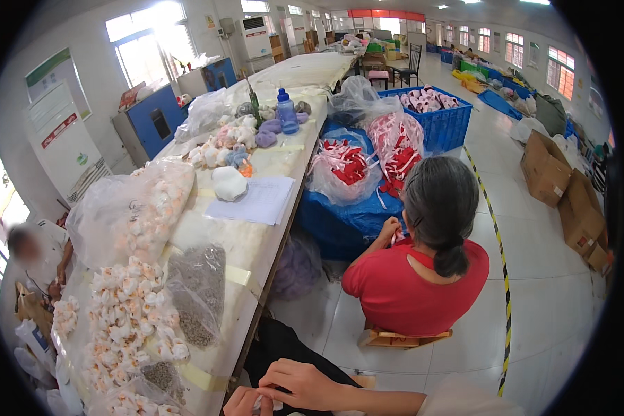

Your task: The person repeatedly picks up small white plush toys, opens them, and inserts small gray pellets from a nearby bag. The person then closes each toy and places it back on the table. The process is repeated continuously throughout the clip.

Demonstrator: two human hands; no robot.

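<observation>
So the wearer's two hands are tucked in at the near edge, just right of the tabletop [248, 243], low over what looks like a lap in black cloth [284, 350]. The right hand [299, 383] has its fingers bunched into a narrow pinch, and the left hand [243, 402], partly cut off by the lower edge, closes in to meet it. Between the fingertips there's a small white piece [258, 403], mostly hidden, so can't tell its exact shape. My guess is both hands share the grip because something that tiny needs one to steady it and one to fiddle. Near left on the tabletop, a heap of white, orange-tinted puffy pieces [128, 301] lies on clear plastic, probably so they're an easy reach away and don't roll off. A clear bag of grey granules [200, 295] lies flat right beside the heap, which likely stops it spilling. Farther along, a white round piece [229, 184] rests on the left edge of some paper sheets [263, 201], maybe doubling as a paperweight. The blue bottle [286, 114] stands upright beyond. To the right, a co-worker in red [416, 284] sits low beside bags of red ribbons [347, 166], presumably parked there for quick grabbing.
</observation>
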